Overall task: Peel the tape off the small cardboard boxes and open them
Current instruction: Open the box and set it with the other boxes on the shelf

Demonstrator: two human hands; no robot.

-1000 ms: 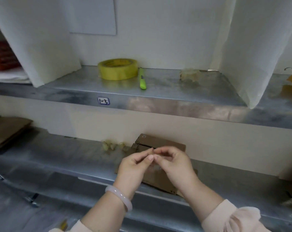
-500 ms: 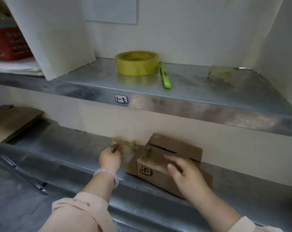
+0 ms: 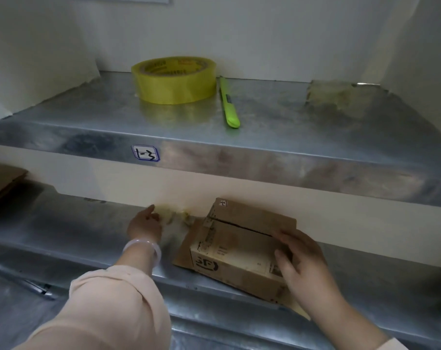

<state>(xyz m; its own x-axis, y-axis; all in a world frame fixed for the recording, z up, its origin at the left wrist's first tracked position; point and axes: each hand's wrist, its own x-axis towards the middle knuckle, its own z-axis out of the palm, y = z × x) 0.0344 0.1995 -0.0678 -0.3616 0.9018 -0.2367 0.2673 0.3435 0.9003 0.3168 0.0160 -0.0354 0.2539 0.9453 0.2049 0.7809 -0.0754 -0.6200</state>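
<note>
A small brown cardboard box (image 3: 237,246) sits on the lower metal shelf (image 3: 63,231), its top flaps meeting along a dark seam. My right hand (image 3: 300,261) rests on the box's right end, fingers over the top edge and thumb on the front side. My left hand (image 3: 145,224) reaches to the back wall left of the box and touches a clump of crumpled yellowish tape (image 3: 171,214) lying there. Whether its fingers hold tape is hidden by the back of the hand.
The upper metal shelf (image 3: 265,160) carries a yellow tape roll (image 3: 174,79), a green utility knife (image 3: 229,104) and a wad of used tape (image 3: 333,94). Flat cardboard (image 3: 2,180) lies at the far left of the lower shelf. White walls close the back.
Both hands parted from in front of the box. The left went to the tape clump at the back wall; the right settled on the box's right end. My head came closer.
</note>
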